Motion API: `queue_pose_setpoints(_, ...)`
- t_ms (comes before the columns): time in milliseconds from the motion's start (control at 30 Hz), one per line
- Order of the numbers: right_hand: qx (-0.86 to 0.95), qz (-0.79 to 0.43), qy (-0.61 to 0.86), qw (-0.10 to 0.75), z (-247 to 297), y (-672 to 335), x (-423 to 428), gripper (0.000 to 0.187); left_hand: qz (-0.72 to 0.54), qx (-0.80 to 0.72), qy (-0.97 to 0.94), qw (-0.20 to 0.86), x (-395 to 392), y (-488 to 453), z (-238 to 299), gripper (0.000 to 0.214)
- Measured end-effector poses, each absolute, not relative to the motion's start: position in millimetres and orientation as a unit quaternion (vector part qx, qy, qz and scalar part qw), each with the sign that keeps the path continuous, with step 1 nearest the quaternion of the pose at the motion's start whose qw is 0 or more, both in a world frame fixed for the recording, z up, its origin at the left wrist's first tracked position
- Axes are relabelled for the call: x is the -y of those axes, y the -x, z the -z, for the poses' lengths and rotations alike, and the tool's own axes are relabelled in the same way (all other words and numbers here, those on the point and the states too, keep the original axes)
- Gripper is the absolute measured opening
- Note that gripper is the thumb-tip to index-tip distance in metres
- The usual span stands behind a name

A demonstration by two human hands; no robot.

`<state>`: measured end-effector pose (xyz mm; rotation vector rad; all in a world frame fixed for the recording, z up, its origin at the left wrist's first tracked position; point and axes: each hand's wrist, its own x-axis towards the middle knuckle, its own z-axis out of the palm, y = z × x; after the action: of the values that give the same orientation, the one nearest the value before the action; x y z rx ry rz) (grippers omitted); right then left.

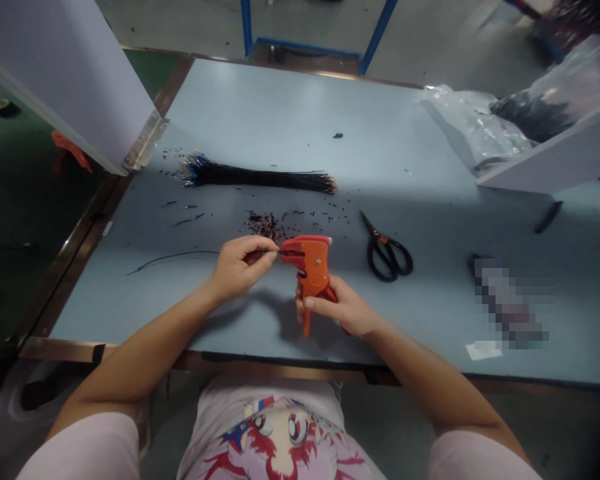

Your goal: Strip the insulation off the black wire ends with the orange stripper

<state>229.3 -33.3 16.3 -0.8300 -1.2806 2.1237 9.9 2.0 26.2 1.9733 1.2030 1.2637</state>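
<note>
My right hand [337, 307] is wrapped round the handles of an orange and red wire stripper [316, 263], held above the table's front part. Pinched in the fingers of my left hand [245, 263] is a thin black wire [190, 253]; its near end reaches the stripper's jaws, and its long tail runs left to a blue tip. Whether the jaws are closed on the wire I cannot tell. Just behind the stripper lies a heap of small black and copper-coloured scraps [264, 225]. Farther back rests a thick bundle of black wires [260, 177], with blue ends left and copper ends right.
Black-handled scissors [389, 257] lie right of the stripper. A blurred-out object [507, 300] and a white paper slip [483, 351] are farther right. Clear plastic bags [480, 127] fill the back right corner. Pale upright panels [75, 73] stand at both sides of the light blue table [290, 107].
</note>
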Motion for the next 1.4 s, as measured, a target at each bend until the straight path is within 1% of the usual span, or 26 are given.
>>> queue_pose_setpoints(133,0.482,-0.773,0.315,0.268,-16.1,-229.4,33.1,0.025,-0.458,-0.444,-0.726,0.257,-1.6,-10.1,-26.3,0.010)
queue_pose_setpoints(467,0.478,-0.780,0.311,0.256,-17.9,-229.0,33.6,0.025,-0.469,-0.443,-0.717,0.265,-2.2,-11.0,-27.5,0.006)
queue_pose_setpoints(600,0.492,-0.772,0.317,0.247,-20.3,-228.8,34.1,0.024,-0.467,-0.443,-0.723,0.253,-1.5,-10.6,-28.3,0.004)
queue_pose_setpoints(967,0.497,-0.750,0.349,0.262,-23.3,-220.8,40.3,0.031,-0.467,-0.449,-0.731,0.215,2.0,-11.8,-28.7,0.003)
queue_pose_setpoints(1400,0.513,-0.743,0.340,0.262,-23.3,-220.3,40.9,0.036,-0.456,-0.436,-0.758,0.167,6.2,-11.7,-34.9,0.005)
